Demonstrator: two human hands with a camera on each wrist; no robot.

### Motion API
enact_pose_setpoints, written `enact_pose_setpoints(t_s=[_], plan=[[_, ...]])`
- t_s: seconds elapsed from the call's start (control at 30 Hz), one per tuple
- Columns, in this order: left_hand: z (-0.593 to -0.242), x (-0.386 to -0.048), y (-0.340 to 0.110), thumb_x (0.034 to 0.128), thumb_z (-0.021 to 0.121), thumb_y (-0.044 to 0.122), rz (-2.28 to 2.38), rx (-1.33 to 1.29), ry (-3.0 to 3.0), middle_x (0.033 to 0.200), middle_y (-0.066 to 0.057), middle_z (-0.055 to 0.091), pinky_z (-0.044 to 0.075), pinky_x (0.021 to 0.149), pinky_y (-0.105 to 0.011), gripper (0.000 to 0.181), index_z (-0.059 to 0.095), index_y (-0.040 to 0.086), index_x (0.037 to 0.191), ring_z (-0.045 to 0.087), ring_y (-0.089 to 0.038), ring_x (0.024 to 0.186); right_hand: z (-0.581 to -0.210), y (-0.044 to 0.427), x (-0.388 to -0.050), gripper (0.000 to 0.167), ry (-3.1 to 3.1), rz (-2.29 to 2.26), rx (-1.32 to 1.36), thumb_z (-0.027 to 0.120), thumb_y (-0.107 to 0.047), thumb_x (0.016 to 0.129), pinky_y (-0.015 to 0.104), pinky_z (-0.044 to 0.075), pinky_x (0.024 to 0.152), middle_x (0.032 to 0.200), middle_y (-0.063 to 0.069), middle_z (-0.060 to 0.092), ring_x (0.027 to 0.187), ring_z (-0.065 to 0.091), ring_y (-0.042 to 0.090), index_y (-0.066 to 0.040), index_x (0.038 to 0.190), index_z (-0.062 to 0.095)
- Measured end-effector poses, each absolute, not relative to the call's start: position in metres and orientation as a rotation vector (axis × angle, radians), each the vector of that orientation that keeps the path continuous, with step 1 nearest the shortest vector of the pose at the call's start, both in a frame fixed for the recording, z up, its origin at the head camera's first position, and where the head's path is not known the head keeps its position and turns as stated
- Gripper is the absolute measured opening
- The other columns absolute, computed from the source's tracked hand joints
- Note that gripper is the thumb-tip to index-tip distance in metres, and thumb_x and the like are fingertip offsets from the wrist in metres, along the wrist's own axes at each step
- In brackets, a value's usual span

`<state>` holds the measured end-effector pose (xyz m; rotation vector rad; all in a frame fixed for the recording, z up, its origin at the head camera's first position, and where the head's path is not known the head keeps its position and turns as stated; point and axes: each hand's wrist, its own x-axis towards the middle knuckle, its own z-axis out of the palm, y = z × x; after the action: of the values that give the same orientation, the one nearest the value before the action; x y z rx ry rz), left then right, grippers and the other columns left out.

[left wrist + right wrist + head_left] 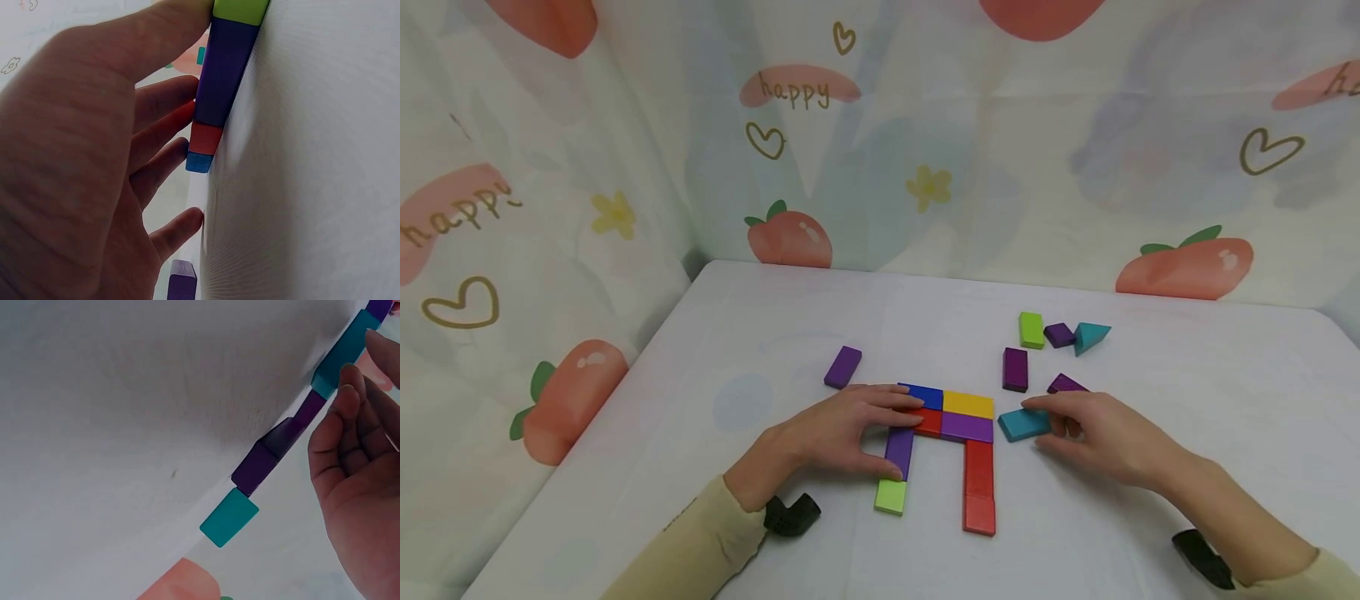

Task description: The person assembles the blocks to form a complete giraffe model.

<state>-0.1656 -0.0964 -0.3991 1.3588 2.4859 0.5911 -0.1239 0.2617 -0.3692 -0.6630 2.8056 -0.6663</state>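
My left hand (850,429) rests with spread fingers on the left side of a flat arrangement of blocks. Its fingertips touch the blue block (931,397) and red block (931,423); the thumb lies by an upright-running purple block (899,450) and a lime green block (891,497). Beside the blue and red are a yellow block (967,405) and a purple block (970,427). Two red blocks (979,468) run down from that purple one. My right hand (1108,437) pinches the right end of a teal block (1022,425) on the table, just right of the arrangement.
Behind the right hand lie dark purple blocks (1015,369), a lime green block (1032,330) and a teal triangular block (1090,337). A lone purple block (843,367) lies beyond the left hand. Patterned cloth (880,167) hangs behind the white table (775,325).
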Motion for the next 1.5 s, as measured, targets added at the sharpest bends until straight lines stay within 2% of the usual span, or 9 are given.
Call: enact_pose_setpoints(t_s=[0.43,0.67,0.77,1.03,1.5], plan=[[-0.398,-0.165,-0.095,0.0871,0.077,0.047,0.605,1.368,2.481,0.157,0.008,0.041,0.025,0.119,-0.040,0.068,0.056,0.021,0.147,0.026,-0.014,0.149,-0.371,0.261,-0.129,0.049,2.853,-0.654,-0.627,0.083,-0.029,0.084,0.022,0.054,0.069,0.097,-0.005,0.057,0.088,0.053,0.014,-0.012,0.128,0.069],[-0.399,-0.166,-0.094,0.0872,0.077,0.048,0.597,1.370,2.485,0.157,0.008,0.041,0.026,0.119,-0.041,0.069,0.056,0.021,0.147,0.026,-0.014,0.148,-0.373,0.260,-0.130,0.060,2.912,-0.621,-0.549,0.086,-0.040,0.080,0.037,0.059,0.078,0.113,0.005,0.058,0.098,0.055,0.020,-0.011,0.128,0.067],[-0.399,-0.166,-0.094,0.0874,0.077,0.048,0.589,1.368,2.492,0.157,0.008,0.041,0.027,0.118,-0.041,0.068,0.056,0.022,0.147,0.027,-0.014,0.148,-0.374,0.258,-0.131,0.063,2.900,-0.620,-0.540,0.086,-0.042,0.079,0.039,0.059,0.080,0.112,0.005,0.060,0.098,0.056,0.021,-0.009,0.129,0.065],[-0.400,-0.166,-0.095,0.0873,0.076,0.048,0.582,1.367,2.497,0.157,0.008,0.041,0.028,0.118,-0.042,0.069,0.056,0.022,0.147,0.026,-0.014,0.148,-0.375,0.252,-0.132,0.063,2.906,-0.588,-0.546,0.086,-0.040,0.079,0.034,0.058,0.077,0.106,0.001,0.061,0.096,0.056,0.020,-0.006,0.128,0.065],[-0.400,-0.165,-0.097,0.0872,0.077,0.048,0.599,1.375,2.490,0.156,0.008,0.042,0.027,0.118,-0.042,0.068,0.056,0.021,0.147,0.027,-0.014,0.148,-0.376,0.246,-0.134,0.063,2.901,-0.604,-0.588,0.086,-0.038,0.080,0.037,0.059,0.078,0.110,0.005,0.061,0.097,0.057,0.021,-0.003,0.128,0.065]])
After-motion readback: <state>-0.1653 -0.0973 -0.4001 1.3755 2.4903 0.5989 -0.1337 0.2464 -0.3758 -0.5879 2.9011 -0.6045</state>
